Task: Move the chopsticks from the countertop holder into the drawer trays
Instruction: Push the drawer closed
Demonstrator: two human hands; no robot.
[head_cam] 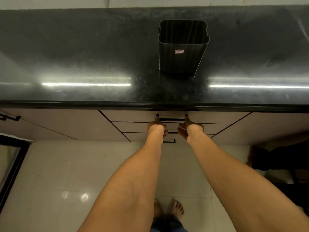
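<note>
Your left hand [156, 128] is at the left end of the top drawer [133, 117] handle [171, 119] and your right hand [191, 129] is at the right end. Each has one digit up on the bar, but I can't tell the grip. The holder [181, 56] stands upright, far centre on the tabletop [83, 64].

Holder [182, 52] on countertop [83, 56], drawer [133, 117] below, left hand [156, 128], right hand [192, 129] seemingly at handle [171, 119]

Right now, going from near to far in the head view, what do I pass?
Bare feet → tiled floor → left hand and right hand at the top drawer handle → black countertop → chopstick holder → pale wall.
</note>
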